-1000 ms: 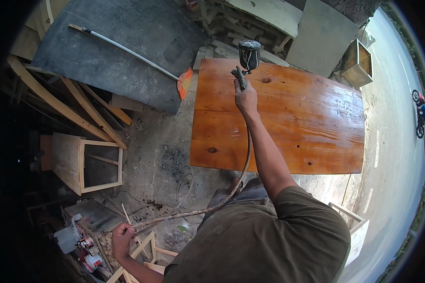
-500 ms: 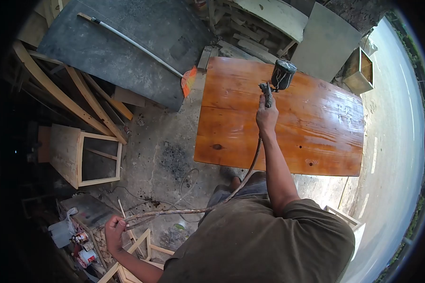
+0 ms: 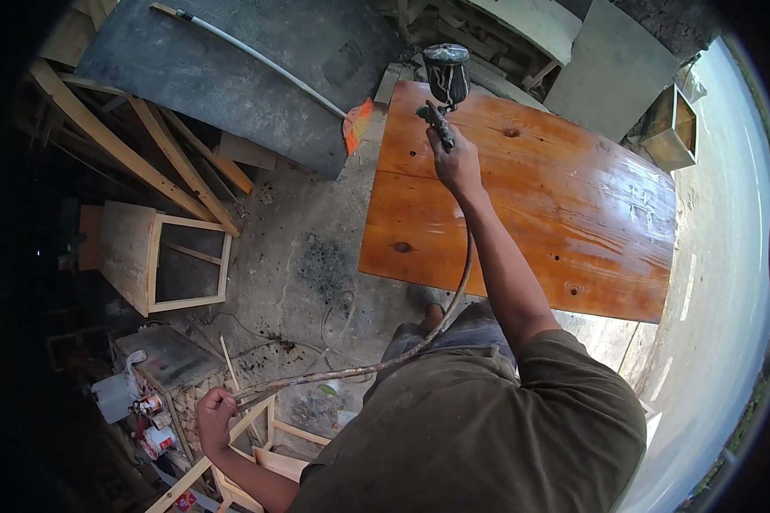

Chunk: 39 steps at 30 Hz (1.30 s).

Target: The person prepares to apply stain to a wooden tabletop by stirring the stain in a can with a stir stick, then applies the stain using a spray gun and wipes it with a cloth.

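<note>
My right hand is closed round the handle of a dark spray gun, whose stained cup sits on top. The gun is over the far left part of a glossy orange-brown wooden panel. From the gun a hose runs down past my forearm and across in front of my body. Its other stretch reaches my left hand, whose fingers are curled round it at the lower left.
A dark board with a broom on it lies at the upper left. Curved timbers, a wooden box frame and a cluttered bench stand left. Wooden frames are beside my left arm.
My right hand and the spray gun have moved left and away from me, towards the panel's far left corner. The hose has followed. My left hand still holds the hose.
</note>
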### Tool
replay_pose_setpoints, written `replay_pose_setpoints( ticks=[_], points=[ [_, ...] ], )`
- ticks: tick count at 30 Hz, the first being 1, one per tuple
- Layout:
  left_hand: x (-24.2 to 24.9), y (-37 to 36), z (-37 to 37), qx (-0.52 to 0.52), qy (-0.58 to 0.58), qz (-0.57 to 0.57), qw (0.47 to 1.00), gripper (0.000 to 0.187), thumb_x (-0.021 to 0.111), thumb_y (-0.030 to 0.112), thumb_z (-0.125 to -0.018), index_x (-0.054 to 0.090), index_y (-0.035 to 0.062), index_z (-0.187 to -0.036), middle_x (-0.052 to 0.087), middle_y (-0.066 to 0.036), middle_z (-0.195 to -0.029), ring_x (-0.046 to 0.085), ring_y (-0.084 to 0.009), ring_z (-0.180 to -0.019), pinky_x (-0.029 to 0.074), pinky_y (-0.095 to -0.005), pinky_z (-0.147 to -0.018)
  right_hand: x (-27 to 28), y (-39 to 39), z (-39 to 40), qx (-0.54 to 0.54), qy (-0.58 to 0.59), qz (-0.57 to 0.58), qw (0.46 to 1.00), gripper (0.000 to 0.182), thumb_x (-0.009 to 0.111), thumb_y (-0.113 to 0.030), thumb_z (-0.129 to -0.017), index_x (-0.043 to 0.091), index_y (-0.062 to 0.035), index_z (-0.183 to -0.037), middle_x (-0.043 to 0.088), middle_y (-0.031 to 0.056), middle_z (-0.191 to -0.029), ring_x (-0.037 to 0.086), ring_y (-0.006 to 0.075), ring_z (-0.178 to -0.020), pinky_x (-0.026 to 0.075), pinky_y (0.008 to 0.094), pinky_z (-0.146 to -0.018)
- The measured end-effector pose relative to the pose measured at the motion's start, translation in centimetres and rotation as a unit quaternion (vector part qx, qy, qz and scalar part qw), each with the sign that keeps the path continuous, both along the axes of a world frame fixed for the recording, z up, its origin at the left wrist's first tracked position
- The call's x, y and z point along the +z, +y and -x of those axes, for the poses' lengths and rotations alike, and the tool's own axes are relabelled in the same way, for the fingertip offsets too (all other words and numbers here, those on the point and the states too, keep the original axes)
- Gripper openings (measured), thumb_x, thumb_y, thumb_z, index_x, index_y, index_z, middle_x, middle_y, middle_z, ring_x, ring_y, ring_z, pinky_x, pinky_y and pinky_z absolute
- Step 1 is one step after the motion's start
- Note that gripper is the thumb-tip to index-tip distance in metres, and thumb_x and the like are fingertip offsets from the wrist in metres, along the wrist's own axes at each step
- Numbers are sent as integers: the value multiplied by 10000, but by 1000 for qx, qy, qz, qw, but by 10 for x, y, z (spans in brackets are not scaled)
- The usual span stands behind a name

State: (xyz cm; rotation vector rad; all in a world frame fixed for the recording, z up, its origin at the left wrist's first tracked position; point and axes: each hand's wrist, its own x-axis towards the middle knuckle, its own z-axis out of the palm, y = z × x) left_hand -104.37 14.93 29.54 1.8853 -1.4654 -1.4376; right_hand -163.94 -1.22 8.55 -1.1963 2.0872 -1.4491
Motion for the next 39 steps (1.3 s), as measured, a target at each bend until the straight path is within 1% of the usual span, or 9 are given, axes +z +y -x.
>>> replay_pose_setpoints(
  ticks=[6,7,10,19,22,25,32,38,39],
  points=[
    [-5,15,41,-16,-12,-20,1000,446,817,458,-878,621,57,-879,569,37,-756,541,-65,-682,428,-229,-635,0,-7,55,12,33,15,999,308,658,-316,-998,692,-48,-1145,695,279,-883,667,483,-866,512,507,-733],
    [-7,21,43,-17,-13,-23,1000,441,816,453,-880,623,56,-882,569,37,-756,542,-65,-683,431,-230,-637,3,2,59,24,31,-12,999,303,660,-310,-998,691,-53,-1155,697,282,-898,669,485,-878,517,502,-743],
    [-14,36,53,-18,-10,-26,999,423,813,433,-887,628,52,-888,571,37,-757,544,-66,-684,438,-230,-643,3,28,59,40,26,36,998,301,665,-304,-996,687,-52,-1159,698,277,-898,669,482,-866,521,492,-747],
    [-8,122,101,7,-3,-21,1000,341,812,342,-896,640,47,-896,586,35,-767,542,-62,-716,431,-229,-661,21,138,44,138,-21,-19,990,261,677,-256,-993,677,-50,-1154,692,253,-870,677,444,-826,528,459,-731],
    [-19,160,112,20,-19,-27,999,386,813,414,-875,635,72,-883,575,36,-746,534,-73,-679,428,-243,-645,20,174,37,178,-16,-23,984,260,684,-254,-986,674,-52,-1149,686,247,-882,670,447,-833,525,465,-726],
    [-30,200,121,42,-19,-71,996,274,794,283,-909,656,47,-898,591,31,-770,531,-64,-723,434,-235,-672,21,213,27,226,-31,-24,973,256,689,-244,-978,667,-54,-1148,693,233,-920,668,450,-853,527,476,-738],
    [-83,265,81,21,-22,-81,996,248,750,286,-948,671,54,-905,608,17,-777,554,-84,-756,446,-252,-725,12,305,-15,313,-24,-37,949,310,698,-248,-969,656,-51,-1204,711,236,-1009,679,447,-929,543,478,-781],
    [-191,329,-46,14,0,-235,972,222,743,279,-949,685,70,-997,656,44,-920,573,-90,-925,422,-270,-922,19,400,-67,398,-5,2,918,396,711,-276,-965,650,-47,-1282,710,226,-1123,690,435,-978,558,466,-819],
    [-192,338,-56,-12,-27,-287,958,252,732,274,-955,704,63,-1089,666,46,-1017,574,-101,-1030,396,-280,-1004,25,415,-80,409,-6,13,912,401,713,-280,-966,653,-50,-1289,710,227,-1134,694,431,-990,563,456,-823]
  ],
)
